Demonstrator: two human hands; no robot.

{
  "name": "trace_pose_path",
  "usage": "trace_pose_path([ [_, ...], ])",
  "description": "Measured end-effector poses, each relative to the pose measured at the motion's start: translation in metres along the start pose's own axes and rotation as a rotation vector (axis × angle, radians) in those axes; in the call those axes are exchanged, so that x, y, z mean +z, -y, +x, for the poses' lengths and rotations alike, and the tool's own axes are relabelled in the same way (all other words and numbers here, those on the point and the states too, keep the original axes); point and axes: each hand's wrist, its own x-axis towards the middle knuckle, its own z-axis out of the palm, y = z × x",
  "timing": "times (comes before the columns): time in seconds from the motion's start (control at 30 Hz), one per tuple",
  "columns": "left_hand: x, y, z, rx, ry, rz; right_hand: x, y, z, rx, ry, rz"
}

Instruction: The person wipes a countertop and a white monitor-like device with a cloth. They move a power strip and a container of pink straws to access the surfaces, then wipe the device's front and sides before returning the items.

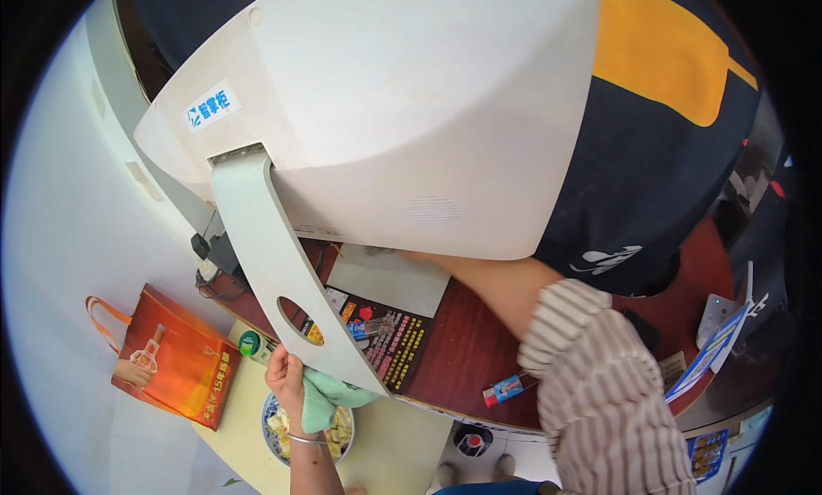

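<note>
A large white monitor (411, 122), seen from behind, fills the upper middle on its curved metal stand (289, 264). At the lower end of the stand, my left hand (286, 376), with a bracelet on the wrist, holds a mint-green cloth (331, 398) against its edge. My right arm, in a striped sleeve (594, 373), reaches under the monitor over a grey flat panel (388, 280); the right hand is almost wholly hidden behind the monitor. A black printed sheet (404, 347) lies on the dark red desk (462, 360) near the stand.
A lighter (504, 390) lies on the desk. An orange gift bag (180, 357), a green-capped jar (250, 344) and a bowl of cut food (343, 437) stand at the lower left. Dark fabric with a yellow patch (661, 52) is right of the monitor. A tilted sign (706, 354) stands far right.
</note>
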Motion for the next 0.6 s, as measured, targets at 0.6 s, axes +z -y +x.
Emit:
trace_pose_path([
  [0.6,0.008,-0.002,0.001,0.037,0.028,0.004,-0.036,0.013,-0.002,-0.060,-0.111,-0.006],
])
